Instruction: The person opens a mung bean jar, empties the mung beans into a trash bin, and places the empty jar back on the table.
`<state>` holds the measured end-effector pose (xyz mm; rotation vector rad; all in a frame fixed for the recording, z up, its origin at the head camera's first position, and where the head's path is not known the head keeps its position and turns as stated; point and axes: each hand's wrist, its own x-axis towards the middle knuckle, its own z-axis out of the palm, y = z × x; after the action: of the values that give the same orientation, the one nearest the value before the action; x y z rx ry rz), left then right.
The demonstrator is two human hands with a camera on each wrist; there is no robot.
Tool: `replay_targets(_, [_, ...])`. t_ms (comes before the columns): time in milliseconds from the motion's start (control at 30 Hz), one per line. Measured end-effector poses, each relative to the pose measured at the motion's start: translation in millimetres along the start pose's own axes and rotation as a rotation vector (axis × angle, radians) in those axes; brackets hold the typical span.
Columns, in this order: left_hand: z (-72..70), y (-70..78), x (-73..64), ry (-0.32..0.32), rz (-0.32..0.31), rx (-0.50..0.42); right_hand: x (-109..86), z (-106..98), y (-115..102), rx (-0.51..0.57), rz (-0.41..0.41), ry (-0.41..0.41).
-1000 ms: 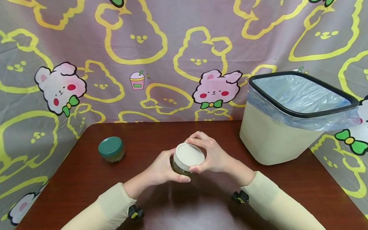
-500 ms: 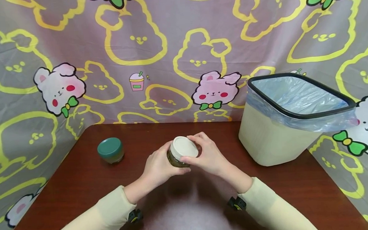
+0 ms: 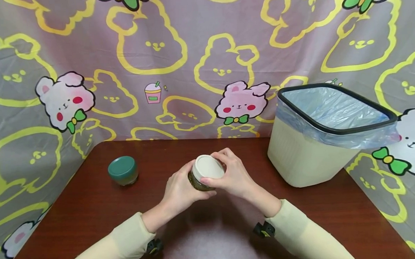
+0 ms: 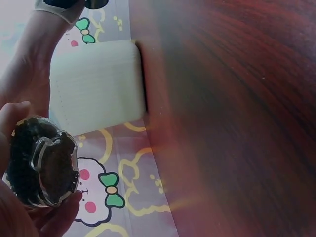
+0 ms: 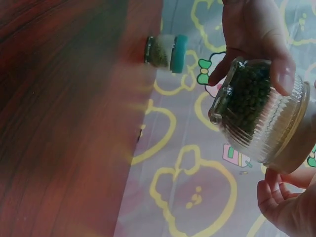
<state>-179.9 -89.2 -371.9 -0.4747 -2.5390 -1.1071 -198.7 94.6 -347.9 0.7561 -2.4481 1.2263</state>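
Observation:
A ribbed glass jar (image 5: 247,106) partly filled with small green beans or grains is held up off the table, tilted. My left hand (image 3: 180,189) grips its glass body from the left, thumb in front. My right hand (image 3: 234,176) holds the cream lid (image 3: 209,167) by its rim, thumb at the front and fingers behind. The lid sits on the jar; whether it is loose cannot be seen. In the left wrist view the jar's glass base (image 4: 57,168) faces the camera.
A second jar with a green lid (image 3: 123,168) stands at the table's left. On the right is a cream trash bin (image 3: 304,152) with a black rim and a bluish plastic liner. A patterned curtain (image 3: 179,119) hangs behind the dark wooden table (image 3: 90,221).
Both hands have shifted the jar slightly left and tilted it, mostly in the first half second. My right thumb has moved left along the lid's front edge.

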Motion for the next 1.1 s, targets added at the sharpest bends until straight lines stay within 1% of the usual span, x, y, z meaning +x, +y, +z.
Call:
replay_targets(233, [0.2,-2.9,-0.4,-0.011,0.025,-0.026,-0.9,0.6,3.8,0.016,-0.056,0.003])
replay_targets(367, [-0.2,-5.3,-0.8,-0.036,0.02,-0.06,-0.6,-0.2,6.7,0.023,-0.106,-0.01])
replay_targets(467, [-1.6,-6.1,0.3,-0.068,0.02,-0.092,0.8,-1.9,8.9,0.033,-0.146,-0.021])
replay_targets(567, [-4.5,-6.5,2.3,-0.119,0.028,-0.135,2.5,-5.4,9.9,0.051,-0.184,-0.049])
replay_targets(667, [-8.7,-7.7,5.0,-0.196,0.057,-0.205,4.1,-9.9,10.8,0.083,-0.216,-0.096])
replay_targets(800, [-13.0,-11.2,9.9,-0.315,0.129,-0.32,5.6,-14.3,12.4,0.113,-0.264,-0.152])
replay_targets(900, [-14.3,-14.4,12.9,-0.386,0.17,-0.378,7.0,-15.9,12.9,0.121,-0.304,-0.173])
replay_targets(1000, [-15.1,-16.6,13.8,-0.42,0.178,-0.405,8.4,-16.9,12.9,0.137,-0.333,-0.188])
replay_targets(1100, [-15.6,-15.6,13.1,-0.419,0.158,-0.411,9.4,-18.4,13.2,0.16,-0.337,-0.202])
